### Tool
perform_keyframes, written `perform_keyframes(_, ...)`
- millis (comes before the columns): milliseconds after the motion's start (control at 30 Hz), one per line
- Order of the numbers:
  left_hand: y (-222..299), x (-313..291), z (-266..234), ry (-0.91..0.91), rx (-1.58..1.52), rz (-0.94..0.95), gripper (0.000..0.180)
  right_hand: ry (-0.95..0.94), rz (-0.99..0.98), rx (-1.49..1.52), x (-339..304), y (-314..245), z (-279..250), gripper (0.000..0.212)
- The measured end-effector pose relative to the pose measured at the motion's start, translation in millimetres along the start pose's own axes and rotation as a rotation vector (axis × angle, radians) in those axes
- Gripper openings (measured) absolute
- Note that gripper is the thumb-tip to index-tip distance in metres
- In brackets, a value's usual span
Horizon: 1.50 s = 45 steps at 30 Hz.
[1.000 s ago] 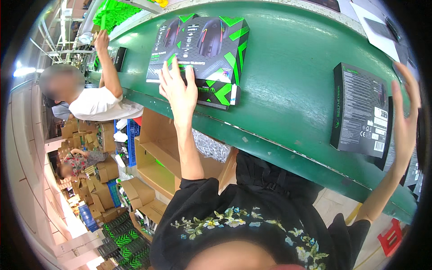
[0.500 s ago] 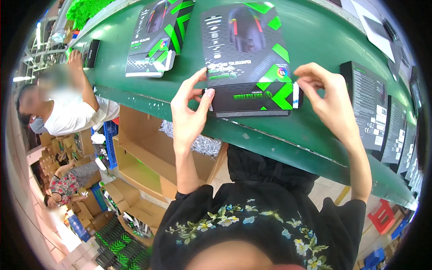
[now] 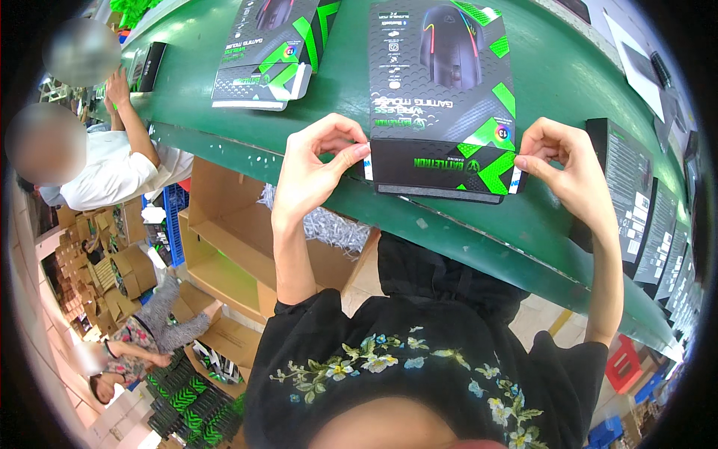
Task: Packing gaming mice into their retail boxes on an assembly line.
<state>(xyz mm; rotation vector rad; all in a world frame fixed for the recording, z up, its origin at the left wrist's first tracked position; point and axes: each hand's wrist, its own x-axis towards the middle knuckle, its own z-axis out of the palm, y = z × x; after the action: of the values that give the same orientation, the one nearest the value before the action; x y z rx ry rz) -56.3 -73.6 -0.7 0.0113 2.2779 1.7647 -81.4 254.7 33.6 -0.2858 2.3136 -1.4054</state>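
Observation:
A black and green computer mouse box (image 3: 441, 112), printed with a picture of a mouse, lies before me, its lower flap (image 3: 419, 166) hanging toward the table's front edge. My left hand (image 3: 310, 168) has thumb and finger pinched at the box's left side, next to a small white tab (image 3: 367, 166). At the opposite side, my right hand (image 3: 565, 165) pinches by another white tab (image 3: 516, 179) near the lower right corner. Both hands are closed; the fingers partly cover what they grip. A similar box (image 3: 269, 56) with its end flap folded out lies farther left.
Several dark boxes (image 3: 627, 179) stand in a row on the right of the green table (image 3: 336, 90). Below the table's left edge is an open carton (image 3: 239, 217) with shredded paper (image 3: 329, 236). Another person (image 3: 112, 165) works at the far left. A red stool (image 3: 622, 367) stands lower right.
The mouse box now sits slightly farther right in view. My left fingers have shifted from its front to the left side tab; my right fingers have closed at the right tab.

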Motion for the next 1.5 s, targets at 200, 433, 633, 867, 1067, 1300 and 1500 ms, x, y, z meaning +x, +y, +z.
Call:
perform_keyframes(200,0.1,-0.8,12.6,0.020,0.143,0.052,0.011,0.051,-0.048,-0.219,-9.3,-2.4,4.3,0.012)
perform_keyframes(433,-23.8,-55.2,-4.6,0.173,0.102,0.284,0.011,0.288,-0.270,-0.351,-50.5,-12.9,29.4,0.016)
perform_keyframes(633,-48.0,-134.1,-56.2,0.341,0.053,-0.191,0.007,0.119,-0.208,0.333,-78.9,-18.9,129.0,0.023)
perform_keyframes(867,-31.1,-160.0,-65.5,0.597,0.887,-0.426,0.016,0.068,-0.380,0.044,-61.8,-22.1,113.7,0.034)
perform_keyframes(1067,2.4,-67.4,1.4,0.454,0.780,0.275,0.054,0.322,-0.024,-0.462,-67.7,1.3,32.8,0.048)
perform_keyframes(1300,9.7,-15.5,26.2,0.060,1.073,0.793,0.045,0.018,-0.156,-0.505,-61.3,-0.9,35.1,0.063)
perform_keyframes(1500,18.8,1.4,19.0,-0.124,0.386,0.797,0.053,0.067,-0.217,-0.222,-50.5,-0.2,-6.1,0.045)
